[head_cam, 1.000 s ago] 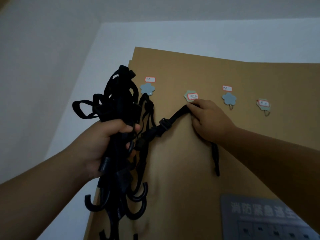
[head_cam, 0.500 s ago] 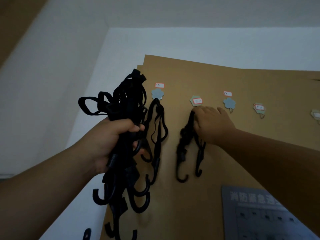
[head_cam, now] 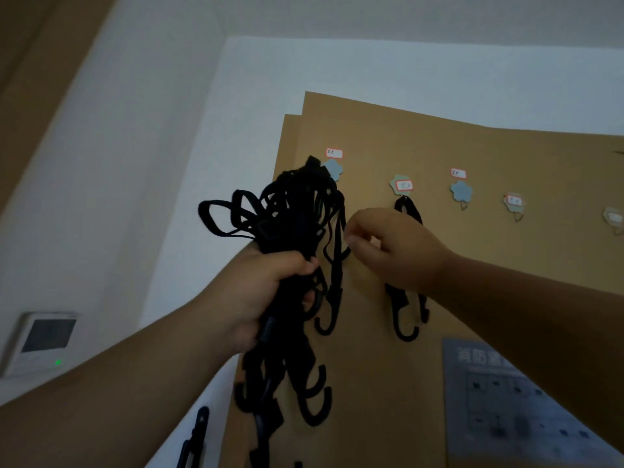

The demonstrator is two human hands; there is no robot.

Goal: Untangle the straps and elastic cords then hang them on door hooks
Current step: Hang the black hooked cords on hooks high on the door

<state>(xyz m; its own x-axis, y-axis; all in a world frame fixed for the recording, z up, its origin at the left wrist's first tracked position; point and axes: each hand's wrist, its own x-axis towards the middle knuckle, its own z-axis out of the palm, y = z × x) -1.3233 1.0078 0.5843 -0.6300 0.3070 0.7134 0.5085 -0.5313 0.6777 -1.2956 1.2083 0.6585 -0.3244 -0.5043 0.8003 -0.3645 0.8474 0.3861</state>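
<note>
My left hand [head_cam: 270, 292] is closed around a tangled bundle of black straps and elastic cords [head_cam: 290, 224]. Their loops stick up above my fist and their plastic end hooks [head_cam: 314, 400] dangle below it. My right hand [head_cam: 391, 251] is just right of the bundle, thumb and forefinger pinched on a black strand [head_cam: 337, 265] at its right edge. One black cord [head_cam: 407, 319] hangs from the second door hook [head_cam: 401, 185], partly hidden behind my right hand. The first door hook [head_cam: 334, 168] is half hidden by the bundle.
Further flower-shaped hooks [head_cam: 461, 192] [head_cam: 513, 204] with small labels sit in a row on the brown door [head_cam: 472, 146]. A grey sign [head_cam: 499, 400] is stuck low on the door. A white wall panel with a green light [head_cam: 44, 339] is at the left.
My right hand let go of the cord now hanging on the second hook and moved left to the bundle. The view shifted down and left.
</note>
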